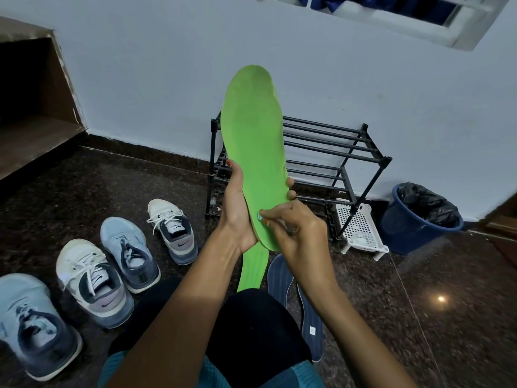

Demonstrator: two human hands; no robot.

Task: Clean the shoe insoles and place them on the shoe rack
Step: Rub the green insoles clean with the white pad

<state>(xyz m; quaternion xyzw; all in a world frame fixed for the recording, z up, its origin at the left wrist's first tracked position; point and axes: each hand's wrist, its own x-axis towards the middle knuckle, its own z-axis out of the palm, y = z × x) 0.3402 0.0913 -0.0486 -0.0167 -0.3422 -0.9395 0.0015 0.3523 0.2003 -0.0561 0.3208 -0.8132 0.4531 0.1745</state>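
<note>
A green insole (pixel 256 147) stands nearly upright in front of me, toe end up. My left hand (pixel 237 208) grips its heel half, thumb on the left edge and fingertips showing at the right edge. My right hand (pixel 293 228) pinches a small pale object against the insole's heel; what the object is I cannot tell. A second green insole (pixel 253 268) lies on the floor under my hands. Two dark blue insoles (pixel 279 278) lie to its right. Behind the raised insole stands the black shoe rack (pixel 330 152), its bars bare.
Several sneakers (pixel 92 278) sit on the dark stone floor at the left. A white perforated plastic stand (pixel 361 228) and a blue bin (pixel 411 222) with a black liner are right of the rack. Steps rise at far left. My dark-clothed knees fill the bottom centre.
</note>
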